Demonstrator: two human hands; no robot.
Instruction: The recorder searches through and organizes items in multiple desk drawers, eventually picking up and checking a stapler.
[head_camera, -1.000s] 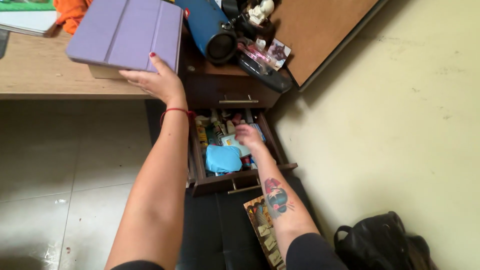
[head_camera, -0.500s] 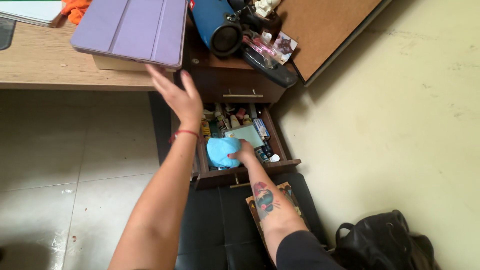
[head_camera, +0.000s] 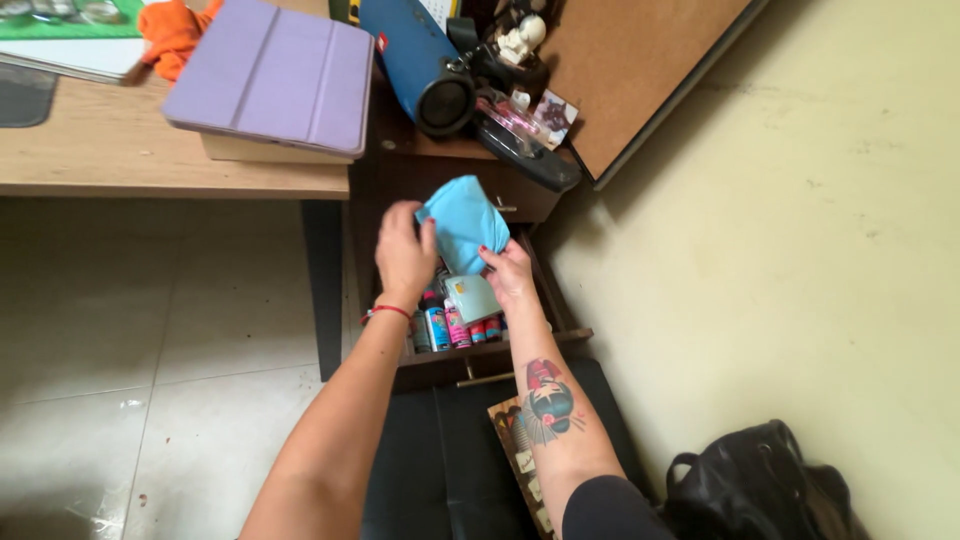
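Lifted out of the open drawer, the soft light-blue pouch now hung above it, held between both hands. Left hand, which had been up by the surface, closed its grip on the pouch's left edge; right hand pinched the lower corner. Small glossy bottles stood packed in the drawer beneath.

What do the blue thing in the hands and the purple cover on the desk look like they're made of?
The blue pouch, held between left hand and right hand, looks like soft matte fabric: it sags and creases. The purple cover seems smooth synthetic, perhaps faux leather or plastic: flat panels with straight fold lines and a faint sheen.
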